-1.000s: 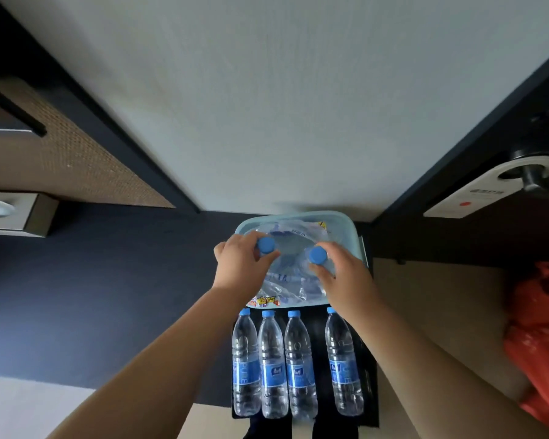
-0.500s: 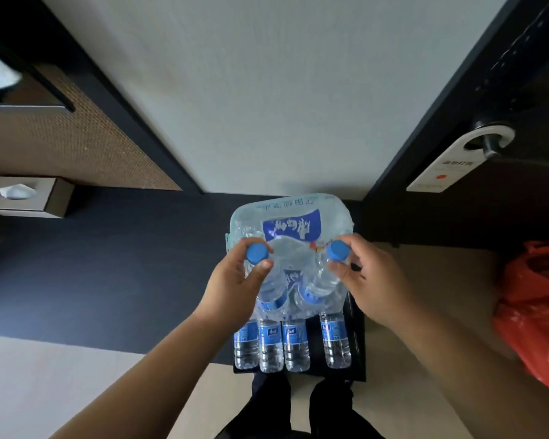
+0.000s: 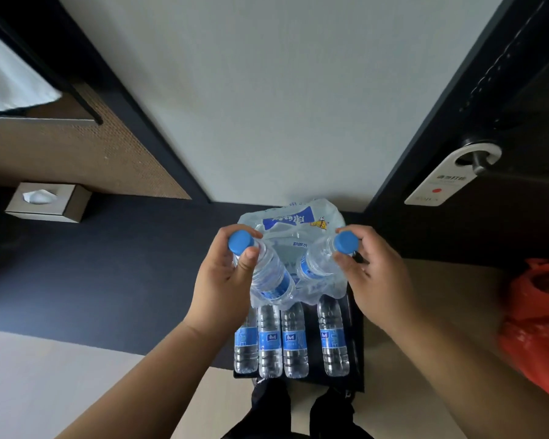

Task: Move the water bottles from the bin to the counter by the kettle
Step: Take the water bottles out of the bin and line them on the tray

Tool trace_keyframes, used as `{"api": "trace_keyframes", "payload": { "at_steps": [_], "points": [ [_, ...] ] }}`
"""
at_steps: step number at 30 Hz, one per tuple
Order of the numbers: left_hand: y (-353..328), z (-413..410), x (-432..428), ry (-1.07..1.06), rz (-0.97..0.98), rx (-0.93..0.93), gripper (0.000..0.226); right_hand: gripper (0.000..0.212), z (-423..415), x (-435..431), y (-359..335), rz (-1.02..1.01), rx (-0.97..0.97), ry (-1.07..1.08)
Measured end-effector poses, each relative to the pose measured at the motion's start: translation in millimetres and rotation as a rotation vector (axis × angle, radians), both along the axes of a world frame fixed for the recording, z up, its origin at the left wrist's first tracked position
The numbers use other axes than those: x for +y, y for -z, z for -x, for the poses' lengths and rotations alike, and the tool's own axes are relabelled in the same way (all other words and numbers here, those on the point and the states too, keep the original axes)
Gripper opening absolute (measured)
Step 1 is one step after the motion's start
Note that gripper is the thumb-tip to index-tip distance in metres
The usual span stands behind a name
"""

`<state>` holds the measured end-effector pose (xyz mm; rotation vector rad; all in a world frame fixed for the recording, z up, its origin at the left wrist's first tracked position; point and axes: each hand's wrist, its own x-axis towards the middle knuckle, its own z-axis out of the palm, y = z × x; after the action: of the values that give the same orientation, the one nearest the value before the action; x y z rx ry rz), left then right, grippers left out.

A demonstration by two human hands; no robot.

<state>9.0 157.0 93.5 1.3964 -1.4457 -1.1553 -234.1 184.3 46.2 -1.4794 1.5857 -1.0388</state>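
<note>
Directly below the head camera, two clear ribbed water bottles are held by their necks. The left bottle point(image 3: 271, 280) is gripped by the left hand point(image 3: 221, 280) — fingers curled round the neck, thumb pressed just under the round blue cap point(image 3: 241, 242). The right bottle point(image 3: 314, 264) is pinched near its own cap by the right hand point(image 3: 376, 280). Both are tilted, bases leaning inward, and both are seen against a crumpled sheet of glossy shrink film point(image 3: 298, 221) printed in blue; whether the bases are caught in it cannot be told. Beneath, four more bottles point(image 3: 269, 340) with blue labels are laid side by side on a flat black tray point(image 3: 357, 343). A boxy, metal-sided tissue box point(image 3: 76, 205) is set on the dark counter point(image 3: 108, 264) — well apart to the left. A wrinkled red plastic bag point(image 3: 539, 327) is seen at the right edge.
</note>
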Motion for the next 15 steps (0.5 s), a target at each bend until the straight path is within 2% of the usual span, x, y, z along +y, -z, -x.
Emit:
{"api": "trace_keyframes", "payload": {
  "at_steps": [10, 12, 15],
  "points": [
    [-18, -6, 21, 0.029, -0.055, -0.061, 0.022, 0.03, 2, 24, -58, 0.142, 0.143, -0.02],
    [-2, -9, 29, 0.062, -0.118, -0.087, 0.025, 0.028, 4, 32, -52, 0.073, 0.2, -0.047],
    [38, -8, 42, 0.061, -0.262, -0.178, 0.011, 0.017, 4, 41, -10, -0.11, 0.27, -0.105]
  ]
}}
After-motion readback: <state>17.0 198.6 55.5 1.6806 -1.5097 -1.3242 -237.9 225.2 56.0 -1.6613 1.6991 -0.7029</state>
